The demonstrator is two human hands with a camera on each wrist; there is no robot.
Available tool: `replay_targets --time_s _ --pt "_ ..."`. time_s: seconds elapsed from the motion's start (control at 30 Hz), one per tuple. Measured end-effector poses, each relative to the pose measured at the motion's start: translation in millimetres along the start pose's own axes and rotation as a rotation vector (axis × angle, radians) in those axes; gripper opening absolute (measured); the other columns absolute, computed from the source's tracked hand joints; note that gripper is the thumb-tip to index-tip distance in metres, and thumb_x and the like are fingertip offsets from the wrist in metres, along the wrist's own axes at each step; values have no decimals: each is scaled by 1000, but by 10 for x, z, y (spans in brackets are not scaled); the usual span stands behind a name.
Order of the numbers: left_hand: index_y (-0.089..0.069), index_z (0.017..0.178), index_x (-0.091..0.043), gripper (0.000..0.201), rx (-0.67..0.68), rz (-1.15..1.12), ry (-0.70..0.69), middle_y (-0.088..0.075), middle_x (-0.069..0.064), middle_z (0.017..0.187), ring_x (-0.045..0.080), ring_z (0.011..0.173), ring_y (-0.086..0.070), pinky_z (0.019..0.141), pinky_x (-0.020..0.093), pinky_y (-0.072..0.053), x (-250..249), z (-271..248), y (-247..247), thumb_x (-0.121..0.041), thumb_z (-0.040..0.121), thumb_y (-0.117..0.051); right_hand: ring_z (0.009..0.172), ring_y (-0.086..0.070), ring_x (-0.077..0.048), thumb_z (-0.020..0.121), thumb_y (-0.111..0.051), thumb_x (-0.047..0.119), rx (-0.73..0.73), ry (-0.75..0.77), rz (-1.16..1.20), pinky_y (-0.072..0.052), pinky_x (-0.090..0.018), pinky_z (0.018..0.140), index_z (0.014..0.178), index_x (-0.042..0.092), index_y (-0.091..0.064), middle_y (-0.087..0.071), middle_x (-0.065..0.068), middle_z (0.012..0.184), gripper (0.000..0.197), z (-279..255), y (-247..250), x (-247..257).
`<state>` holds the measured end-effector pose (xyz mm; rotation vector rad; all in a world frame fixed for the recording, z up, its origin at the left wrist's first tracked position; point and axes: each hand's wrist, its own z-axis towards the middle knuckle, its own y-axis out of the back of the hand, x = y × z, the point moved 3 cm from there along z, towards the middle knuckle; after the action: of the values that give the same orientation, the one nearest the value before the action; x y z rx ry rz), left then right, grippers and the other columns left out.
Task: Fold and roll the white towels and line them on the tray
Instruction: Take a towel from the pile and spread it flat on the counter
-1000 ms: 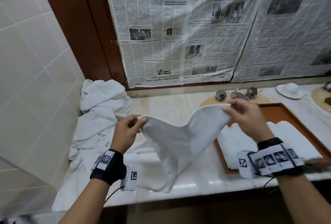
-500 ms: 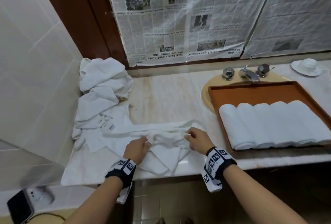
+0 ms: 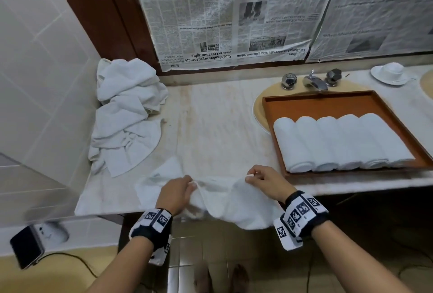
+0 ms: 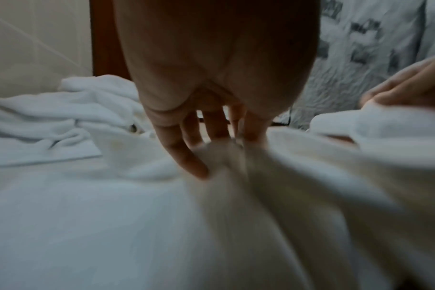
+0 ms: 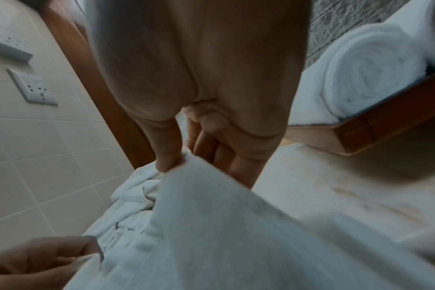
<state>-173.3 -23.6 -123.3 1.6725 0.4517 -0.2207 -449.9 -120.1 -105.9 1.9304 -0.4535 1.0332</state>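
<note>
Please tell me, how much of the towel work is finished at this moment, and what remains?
Done: five rolled towels lie side by side in the tray. In hand: the left hand and right hand each pinch an edge of one unfolded towel at the counter's front. Left: that towel, plus the crumpled pile by the wall.

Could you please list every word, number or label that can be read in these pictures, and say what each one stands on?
"Sabah leaders urged to unite on 40 pct revenue rights": mirrored headline on the left newspaper sheet.
"KK-Changchun ... talks gain momentum": mirrored headline on the same sheet; the middle words are unclear.
"Home": mirrored section label, printed twice on that sheet.
"Hokkaido island": on the newspaper in the right wrist view; the rest is blurred.
Body text, the right newspaper sheet and the wristband markers: unreadable.
</note>
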Motion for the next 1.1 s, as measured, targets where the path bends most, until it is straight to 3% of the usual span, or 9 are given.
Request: replay_targets --time_s 0.13,0.2,0.33,0.43,0.67,0.77,0.9,1.0,1.1 --pt "-66 101 -17 25 404 -214 63 -70 4 97 23 90 -67 76 37 -55 -279 -78 90 -39 99 -54 63 -47 -6 93 -65 29 47 15 10 -37 -22 62 91 17 -64 -56 5 66 12 -102 14 57" --pt "-66 97 -17 22 493 -292 63 -71 4 99 14 90 -70 76 32 -57 -330 -72 234 -37 98 -56 65 -49 -5 93 -65 28 35 38 -4 -38 -22 65 91 17 -64 -58 4 68 11 -141 59 109" --pt "-65 88 -17 20 453 -510 27 -69 -3 88 10 90 -70 75 28 -55 -320 -29 691 -32 99 -59 60 -48 2 94 -65 25 -45 124 52 -37 -15 62 91 13 -64 -57 16 59 12 -195 306 348" --pt "-64 92 -5 22 322 -645 53 -65 -2 80 10 78 -68 71 25 -52 -310 0 1117 -25 99 -59 63 -52 -4 94 -64 23 -118 203 69 -39 -20 64 89 13 -65 -60 11 63 11 -184 571 563" --pt "-58 86 -9 20 115 -781 9 -56 -7 70 8 67 -58 69 25 -50 -243 97 1706 -24 100 -57 59 -47 -7 98 -60 20 -188 273 173 -39 -16 57 93 8 -61 -57 6 61 13 -198 1016 977" --pt "-58 80 -14 28 57 -581 10 -57 -9 71 9 71 -56 71 30 -47 -33 214 1551 -35 99 -58 59 -44 -10 98 -60 23 -188 260 167 -36 -19 58 93 10 -61 -54 4 61 13 -132 967 918" --pt "-55 72 -23 31 102 -333 45 -60 -8 76 16 79 -56 74 33 -41 238 273 974 -38 100 -55 70 -53 -18 95 -63 24 -205 172 156 -43 -34 70 91 13 -62 -61 -18 75 12 63 661 581" --pt "-56 78 -25 26 217 -188 108 -63 0 88 20 86 -59 72 28 -40 353 139 477 -37 101 -52 66 -50 -11 94 -65 26 -168 93 58 -41 -34 68 86 16 -62 -56 -4 69 13 139 340 284" --pt "-61 86 -13 26 364 -350 242 -63 4 80 17 63 -58 57 27 -46 440 -17 165 -36 98 -53 65 -49 -9 93 -65 28 -146 18 37 -41 -30 68 87 17 -62 -55 5 68 12 114 108 98"
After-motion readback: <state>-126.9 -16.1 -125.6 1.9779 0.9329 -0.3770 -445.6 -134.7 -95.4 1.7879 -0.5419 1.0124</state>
